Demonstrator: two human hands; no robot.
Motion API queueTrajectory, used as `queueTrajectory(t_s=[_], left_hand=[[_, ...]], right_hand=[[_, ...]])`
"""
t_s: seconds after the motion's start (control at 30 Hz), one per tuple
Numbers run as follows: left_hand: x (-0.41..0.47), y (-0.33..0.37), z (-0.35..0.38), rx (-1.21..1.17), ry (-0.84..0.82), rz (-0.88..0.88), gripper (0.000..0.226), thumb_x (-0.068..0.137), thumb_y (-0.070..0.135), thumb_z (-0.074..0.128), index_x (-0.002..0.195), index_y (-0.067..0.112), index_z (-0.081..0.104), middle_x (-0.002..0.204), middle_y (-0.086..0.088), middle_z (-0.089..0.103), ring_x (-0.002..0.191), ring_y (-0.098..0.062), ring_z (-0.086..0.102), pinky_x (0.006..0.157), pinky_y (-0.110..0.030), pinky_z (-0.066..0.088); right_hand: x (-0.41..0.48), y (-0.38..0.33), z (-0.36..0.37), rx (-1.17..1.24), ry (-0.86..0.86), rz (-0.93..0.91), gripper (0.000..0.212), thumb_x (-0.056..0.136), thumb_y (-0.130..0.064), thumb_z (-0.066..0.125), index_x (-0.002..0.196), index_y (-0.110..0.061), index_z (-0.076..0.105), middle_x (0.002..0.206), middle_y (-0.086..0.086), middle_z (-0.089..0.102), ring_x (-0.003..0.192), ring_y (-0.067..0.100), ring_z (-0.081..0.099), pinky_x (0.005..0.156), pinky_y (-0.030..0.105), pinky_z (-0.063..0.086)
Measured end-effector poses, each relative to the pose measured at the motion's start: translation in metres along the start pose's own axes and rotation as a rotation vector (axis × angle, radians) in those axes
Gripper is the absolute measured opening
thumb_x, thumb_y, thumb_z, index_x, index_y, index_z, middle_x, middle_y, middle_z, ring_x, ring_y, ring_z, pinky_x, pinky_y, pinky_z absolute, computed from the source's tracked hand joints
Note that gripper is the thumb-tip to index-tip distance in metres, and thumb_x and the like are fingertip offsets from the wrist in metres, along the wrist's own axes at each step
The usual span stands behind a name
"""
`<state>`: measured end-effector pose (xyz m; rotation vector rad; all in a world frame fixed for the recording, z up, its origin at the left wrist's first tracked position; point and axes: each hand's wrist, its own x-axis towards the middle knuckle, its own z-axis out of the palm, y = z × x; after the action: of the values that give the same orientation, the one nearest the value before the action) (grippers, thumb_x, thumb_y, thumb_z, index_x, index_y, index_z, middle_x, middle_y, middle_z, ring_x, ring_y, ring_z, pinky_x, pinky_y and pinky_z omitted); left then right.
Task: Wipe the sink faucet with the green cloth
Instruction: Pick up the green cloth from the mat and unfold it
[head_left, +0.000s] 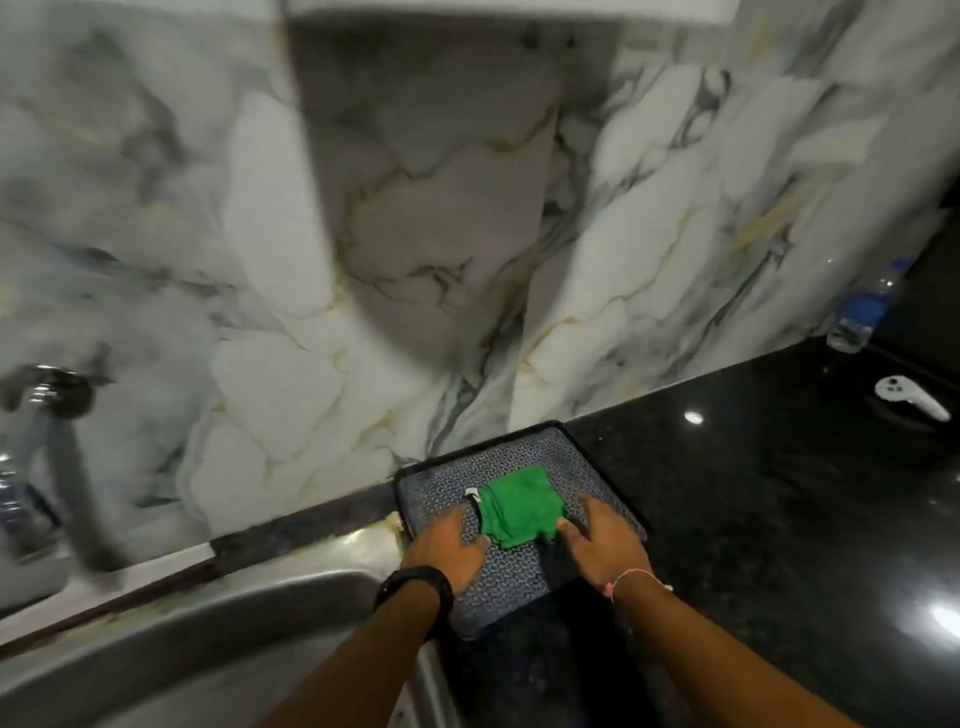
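While folded on the patterned tray (582, 457), green cloth (519, 506) flanked by spread left hand (449, 548) and right hand (605, 545), likely for gathering; faucet (47, 410) well apart.

Both arms reach forward. The left hand (451, 552) and right hand (605, 545) lie palm-down, fingers spread, close together, a dark band on the left wrist.

Cloth (519, 506) lies on tray (524, 577), right of sink (218, 623); faucet (47, 415) far left.
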<state>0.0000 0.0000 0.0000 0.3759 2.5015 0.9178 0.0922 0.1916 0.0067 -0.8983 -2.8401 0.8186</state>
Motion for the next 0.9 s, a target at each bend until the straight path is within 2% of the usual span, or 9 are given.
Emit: queueTrajectory(t_s=[0.07, 0.17, 0.27, 0.43, 0.63, 0.73, 0.8, 0.87, 0.9], left_hand=[[0.028, 0.007, 0.021, -0.145, -0.007, -0.054, 0.062, 0.094, 0.034, 0.063, 0.15, 0.013, 0.045, 0.145, -0.012, 0.058, 0.133, -0.028, 0.055, 0.112, -0.034, 0.044], [0.06, 0.017, 0.041, -0.323, -0.013, -0.123, 0.041, 0.094, 0.022, 0.066, 0.131, 0.005, 0.062, 0.127, -0.018, 0.07, 0.116, -0.031, 0.065, 0.092, -0.032, 0.05], [0.085, 0.019, 0.057, -0.507, 0.008, -0.211, 0.032, 0.093, 0.012, 0.066, 0.123, 0.001, 0.067, 0.122, -0.02, 0.072, 0.096, -0.026, 0.069, 0.073, -0.031, 0.054], [0.112, 0.013, 0.066, -0.521, 0.021, -0.254, 0.033, 0.088, 0.015, 0.073, 0.117, 0.0, 0.072, 0.117, -0.023, 0.074, 0.106, -0.036, 0.072, 0.092, -0.052, 0.06], [0.115, 0.005, 0.068, -0.486, 0.038, -0.242, 0.032, 0.079, 0.015, 0.079, 0.11, 0.006, 0.076, 0.113, -0.015, 0.076, 0.105, -0.029, 0.073, 0.095, -0.039, 0.059], [0.105, 0.008, 0.062, -0.605, 0.056, -0.274, 0.021, 0.081, 0.009, 0.075, 0.101, 0.005, 0.076, 0.111, -0.015, 0.076, 0.098, -0.027, 0.071, 0.083, -0.032, 0.056], [0.094, 0.01, 0.052, -0.719, 0.071, -0.26, 0.009, 0.084, 0.006, 0.073, 0.091, 0.01, 0.071, 0.113, -0.017, 0.073, 0.095, -0.029, 0.069, 0.085, -0.036, 0.057], [0.076, 0.013, 0.037, -0.861, 0.04, -0.233, 0.016, 0.087, 0.006, 0.072, 0.101, 0.011, 0.068, 0.117, -0.016, 0.072, 0.097, -0.032, 0.07, 0.081, -0.043, 0.061], [0.063, 0.015, 0.026, -0.922, 0.016, -0.225, 0.019, 0.089, 0.01, 0.072, 0.106, 0.015, 0.068, 0.113, -0.011, 0.073, 0.091, -0.027, 0.071, 0.071, -0.039, 0.061]], right_hand=[[0.027, 0.01, 0.012, 0.065, -0.008, 0.042, 0.063, 0.091, -0.04, 0.057, 0.144, -0.009, 0.042, 0.143, 0.015, 0.054, 0.13, 0.03, 0.052, 0.108, 0.036, 0.04], [0.063, 0.013, 0.031, 0.155, -0.032, 0.094, 0.055, 0.089, -0.038, 0.061, 0.135, -0.01, 0.053, 0.133, 0.017, 0.063, 0.121, 0.033, 0.059, 0.104, 0.039, 0.046], [0.086, 0.014, 0.052, 0.199, -0.045, 0.136, 0.047, 0.085, -0.034, 0.065, 0.125, -0.009, 0.061, 0.125, 0.019, 0.067, 0.114, 0.035, 0.062, 0.099, 0.039, 0.048], [0.111, 0.025, 0.072, 0.293, -0.044, 0.217, 0.056, 0.08, -0.028, 0.074, 0.13, -0.007, 0.059, 0.126, 0.019, 0.067, 0.116, 0.035, 0.062, 0.103, 0.04, 0.048], [0.12, 0.031, 0.081, 0.386, -0.06, 0.269, 0.044, 0.08, -0.019, 0.074, 0.12, -0.004, 0.065, 0.117, 0.022, 0.07, 0.108, 0.036, 0.066, 0.1, 0.043, 0.05], [0.114, 0.024, 0.074, 0.659, -0.121, 0.343, 0.026, 0.084, -0.009, 0.069, 0.108, 0.002, 0.069, 0.112, 0.024, 0.072, 0.089, 0.031, 0.071, 0.084, 0.043, 0.059], [0.1, 0.011, 0.064, 0.883, -0.183, 0.363, 0.024, 0.088, -0.005, 0.062, 0.11, 0.002, 0.068, 0.108, 0.022, 0.073, 0.08, 0.027, 0.071, 0.071, 0.036, 0.061], [0.08, -0.008, 0.05, 1.108, -0.287, 0.366, 0.027, 0.093, -0.008, 0.055, 0.118, -0.005, 0.065, 0.109, 0.018, 0.072, 0.094, 0.031, 0.071, 0.082, 0.043, 0.06], [0.069, -0.019, 0.042, 1.207, -0.329, 0.336, 0.027, 0.094, -0.009, 0.052, 0.117, -0.01, 0.066, 0.108, 0.015, 0.074, 0.097, 0.029, 0.071, 0.083, 0.043, 0.06]])
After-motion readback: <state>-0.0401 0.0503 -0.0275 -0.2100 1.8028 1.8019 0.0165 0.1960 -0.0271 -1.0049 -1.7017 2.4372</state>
